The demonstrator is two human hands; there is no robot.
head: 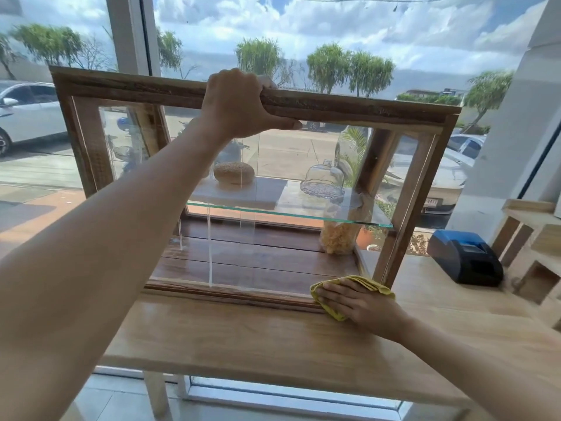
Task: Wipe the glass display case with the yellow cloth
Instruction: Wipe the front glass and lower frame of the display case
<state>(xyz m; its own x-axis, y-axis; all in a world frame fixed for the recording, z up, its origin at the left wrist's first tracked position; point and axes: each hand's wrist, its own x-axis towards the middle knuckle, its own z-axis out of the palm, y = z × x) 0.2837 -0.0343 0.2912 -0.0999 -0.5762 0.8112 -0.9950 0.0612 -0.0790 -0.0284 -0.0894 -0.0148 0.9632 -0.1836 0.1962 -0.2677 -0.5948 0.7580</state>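
Now my left hand (239, 104) grips the top of the glass display case (422, 189); my right hand (358, 302) presses the yellow cloth (375, 284) flat at its bottom right corner on the tabletop (243, 335). Most glass looks left.

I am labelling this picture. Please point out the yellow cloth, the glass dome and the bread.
yellow cloth (372, 283): head view, folded upper edge.
glass dome (323, 177): head view, dome body.
bread (233, 173): head view, top crust.

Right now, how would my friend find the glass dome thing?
Look inside the wooden case on the table. On its glass shelf, right of the bun, sits the dome. It is the only see-through thing there with a knob on top.
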